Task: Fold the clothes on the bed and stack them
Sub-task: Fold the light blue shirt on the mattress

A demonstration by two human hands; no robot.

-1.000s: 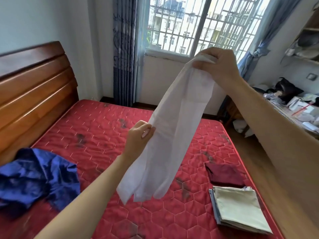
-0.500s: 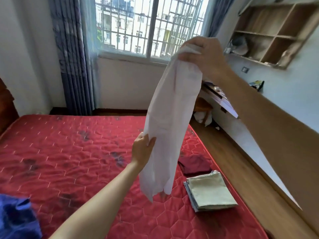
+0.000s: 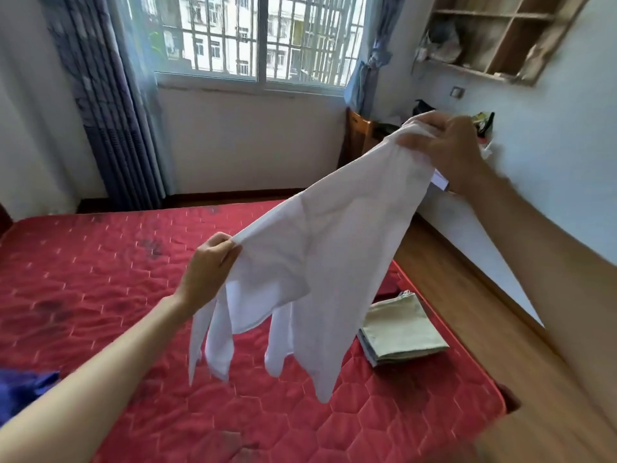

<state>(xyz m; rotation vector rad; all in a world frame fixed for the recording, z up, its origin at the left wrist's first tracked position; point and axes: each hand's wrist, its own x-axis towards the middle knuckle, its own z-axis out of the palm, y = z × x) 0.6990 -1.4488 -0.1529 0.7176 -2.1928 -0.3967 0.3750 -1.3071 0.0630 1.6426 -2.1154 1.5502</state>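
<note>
White garment (image 3: 330, 248) held up in the air over the red mattress (image 3: 100, 289), stretched between both my hands. Left hand (image 3: 208, 272) pinches one edge at 9 o'clock, right hand (image 3: 447, 145) grips the bunched end at 2 o'clock. Loose ends hang down. Folded stack (image 3: 402, 332) on the mattress at 4 o'clock. Blue cloth (image 3: 23, 392) at 8 o'clock.

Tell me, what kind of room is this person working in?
Most likely a home bedroom. A bed with a red quilted mattress fills the middle, blue curtains hang beside a barred window, and a wooden wall shelf holds odds and ends.
</note>
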